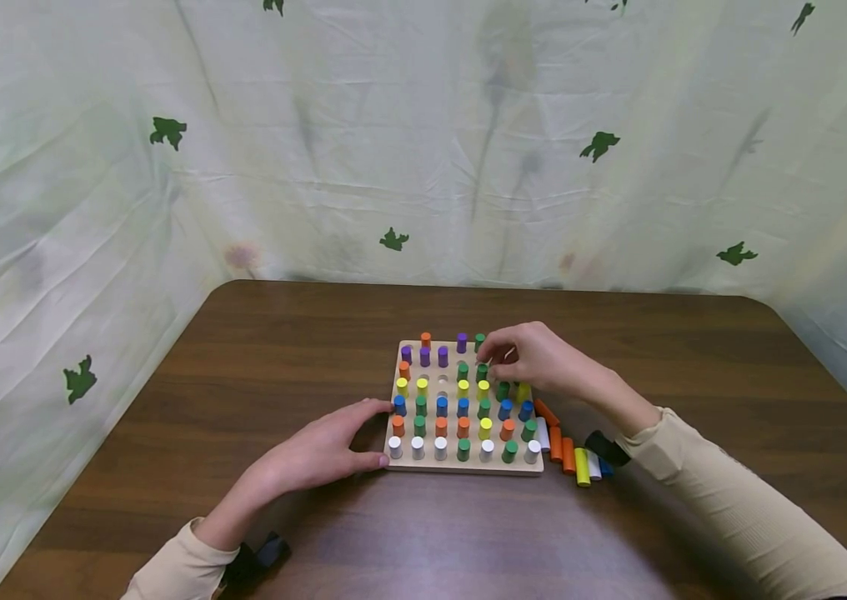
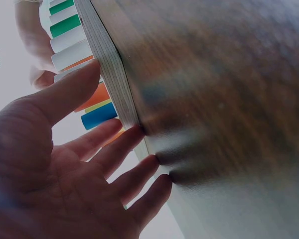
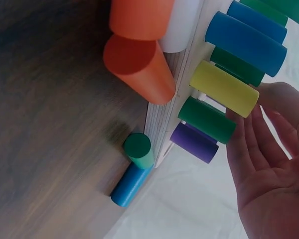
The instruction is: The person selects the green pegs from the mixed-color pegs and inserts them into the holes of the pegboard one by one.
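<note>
A pale wooden pegboard (image 1: 468,469) lies on the table, filled with rows of coloured pegs. My left hand (image 1: 329,446) rests at its left side, thumb at the near corner; the left wrist view shows its fingers (image 2: 127,186) fairly straight along the wooden edge. Over the far right part of the board, my right hand (image 1: 536,358) has its fingers bent, the tips close to a green peg (image 1: 482,372). In the right wrist view, a yellow peg (image 3: 224,88) and other pegs partly cover its fingertips, so any peg between them is hidden.
Loose pegs lie right of the board, among them an orange peg (image 1: 568,456), a yellow peg (image 1: 582,467) and a white peg (image 1: 593,465). A loose blue peg (image 3: 131,185) touches a green one on the table (image 1: 303,333). A pale curtain (image 1: 393,150) hangs behind.
</note>
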A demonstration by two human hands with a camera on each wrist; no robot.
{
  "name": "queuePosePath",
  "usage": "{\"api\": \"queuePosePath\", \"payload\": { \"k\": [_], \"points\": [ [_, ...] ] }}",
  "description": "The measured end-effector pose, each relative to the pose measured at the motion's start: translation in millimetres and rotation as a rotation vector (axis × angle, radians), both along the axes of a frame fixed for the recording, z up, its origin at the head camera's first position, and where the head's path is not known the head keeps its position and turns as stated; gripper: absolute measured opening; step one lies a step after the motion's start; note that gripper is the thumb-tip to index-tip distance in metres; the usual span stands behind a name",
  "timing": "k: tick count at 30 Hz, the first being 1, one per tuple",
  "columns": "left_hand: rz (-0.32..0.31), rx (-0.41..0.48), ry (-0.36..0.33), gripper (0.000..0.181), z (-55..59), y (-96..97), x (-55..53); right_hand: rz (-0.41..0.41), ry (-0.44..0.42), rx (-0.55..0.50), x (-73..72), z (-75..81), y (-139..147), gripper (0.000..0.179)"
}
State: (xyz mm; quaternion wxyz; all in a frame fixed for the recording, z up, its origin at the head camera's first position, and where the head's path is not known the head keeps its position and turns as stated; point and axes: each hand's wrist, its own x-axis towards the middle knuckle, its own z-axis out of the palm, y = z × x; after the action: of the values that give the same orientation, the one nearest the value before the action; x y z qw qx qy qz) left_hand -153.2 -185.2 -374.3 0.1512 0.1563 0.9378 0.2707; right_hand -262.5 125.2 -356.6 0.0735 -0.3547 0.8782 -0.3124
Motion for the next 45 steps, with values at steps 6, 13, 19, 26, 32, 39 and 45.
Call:
{"api": "queuePosePath", "payload": {
  "k": [6, 13, 19, 26, 32, 39, 45],
  "points": [
    [-0.006, 0.002, 0.002, 0.069, 0.0, -0.1, -0.1, -0.064, -0.012, -0.015, 1.7, 5.7, 5.4, 0.016],
    [-0.006, -0.002, -0.001, 0.069, 0.0, 0.0, -0.2, -0.130, 0.020, -0.027, 5.1, 14.5, 16.1, 0.019],
    [-0.001, -0.002, -0.010, 0.069, 0.7, 0.4, 0.0, -0.178, 0.040, -0.028, 5.7, 15.3, 30.0, 0.017],
    [-0.003, -0.001, -0.005, 0.068, 0.1, 0.1, -0.3, -0.225, -0.018, 0.007, 3.8, 10.3, 46.6, 0.019],
    [0.001, -0.003, -0.008, 0.068, 0.1, 0.4, -0.4, -0.242, -0.082, 0.052, -0.8, 3.0, 58.9, 0.022],
    [0.004, -0.004, -0.010, 0.068, -0.5, -0.1, -0.5, -0.239, -0.094, 0.058, -8.1, -10.3, 62.6, 0.022],
    [0.002, -0.002, -0.010, 0.069, -0.4, 0.0, -0.8, -0.239, -0.100, 0.080, -11.9, -17.6, 59.5, 0.023]
  ]
}}
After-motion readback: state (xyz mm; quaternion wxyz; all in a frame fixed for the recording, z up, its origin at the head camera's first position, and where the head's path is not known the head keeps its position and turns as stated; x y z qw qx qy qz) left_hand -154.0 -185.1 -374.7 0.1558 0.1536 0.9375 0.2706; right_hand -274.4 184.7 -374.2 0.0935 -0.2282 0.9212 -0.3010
